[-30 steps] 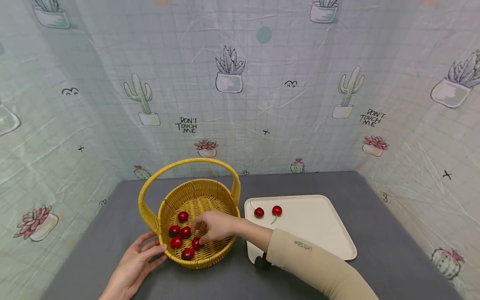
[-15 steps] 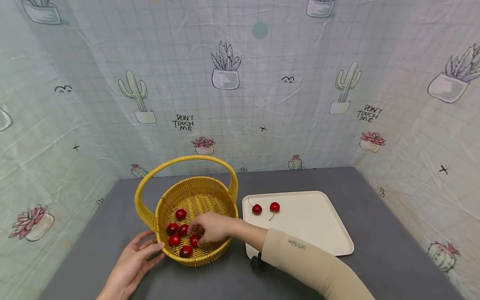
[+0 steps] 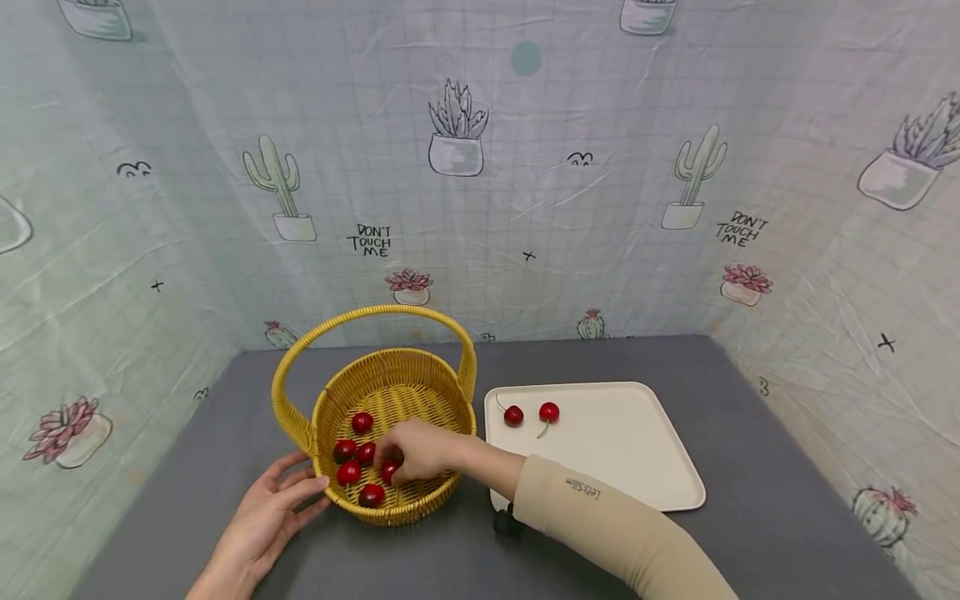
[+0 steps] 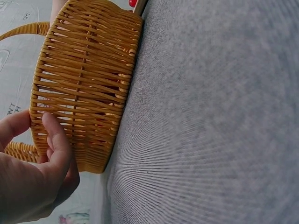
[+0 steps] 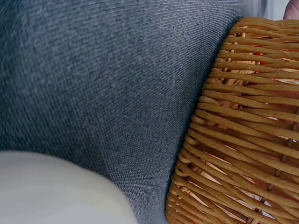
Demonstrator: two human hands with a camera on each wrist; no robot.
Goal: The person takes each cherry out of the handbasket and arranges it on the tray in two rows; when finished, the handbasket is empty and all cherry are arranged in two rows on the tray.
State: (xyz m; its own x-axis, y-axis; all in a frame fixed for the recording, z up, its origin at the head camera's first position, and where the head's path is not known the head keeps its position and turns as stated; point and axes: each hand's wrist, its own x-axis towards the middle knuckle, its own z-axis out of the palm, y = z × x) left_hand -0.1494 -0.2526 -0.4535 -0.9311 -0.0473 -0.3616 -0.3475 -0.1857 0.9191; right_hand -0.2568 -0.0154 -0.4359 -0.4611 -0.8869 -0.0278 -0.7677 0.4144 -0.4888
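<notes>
A yellow wicker basket with a tall arched handle stands on the left half of the table, several red cherries lying on its floor. At its near left side my left hand grips the rim, thumb on the edge and fingers against the outer weave, as the left wrist view shows up close. Reaching in from the right, my right hand has curled fingers and thumb about one cherry low in the basket. The right wrist view has only the outer weave, with those fingers out of sight.
A cream tray lies to the right of the basket, with two stemmed cherries near its far left corner. My right forearm crosses over its near left part. Patterned cloth walls enclose the grey table.
The head view has shifted slightly. Both hands stay at the basket, and the right fingers have hardly moved around the cherry.
</notes>
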